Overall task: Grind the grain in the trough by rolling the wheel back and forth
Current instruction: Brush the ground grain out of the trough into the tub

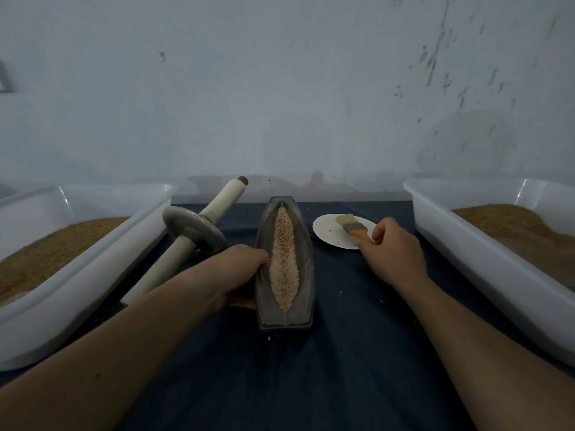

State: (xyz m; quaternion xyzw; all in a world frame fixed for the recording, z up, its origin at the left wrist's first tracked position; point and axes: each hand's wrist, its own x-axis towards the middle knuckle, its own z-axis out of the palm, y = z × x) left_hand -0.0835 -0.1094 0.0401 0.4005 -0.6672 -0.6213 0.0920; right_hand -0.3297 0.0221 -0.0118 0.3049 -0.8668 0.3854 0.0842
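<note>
Head view: the trough lies lengthwise mid-desk, narrow end pointing away. A long ridge of pale grain runs down its groove (part-crushed, by the look; hard to be sure). It is flanked by two white tubs of brown meal.

The wheel is out of the trough. It lies just to its left, with the pale axle slanting alongside the left tub.

- **Left hand**: grips the trough's left wall, fingers curled round it.
- **Right hand**: at the plate right of the trough, fingers pinching the end of the brush's orange handle.

No rolling is under way. This reads as steadying and brush work between passes.

To do the grinding well:
- Leave the brush on the plate.
- Take the axle with both hands, one either side of the wheel.
- Seat the wheel's rim in the centre of the groove.
- Roll straight, with even downward weight.
- Stop short of both ends so grain does not ride over the lip.

With both hands on the axle the trough is unheld, so crooked strokes may slide it on the cloth.
</note>
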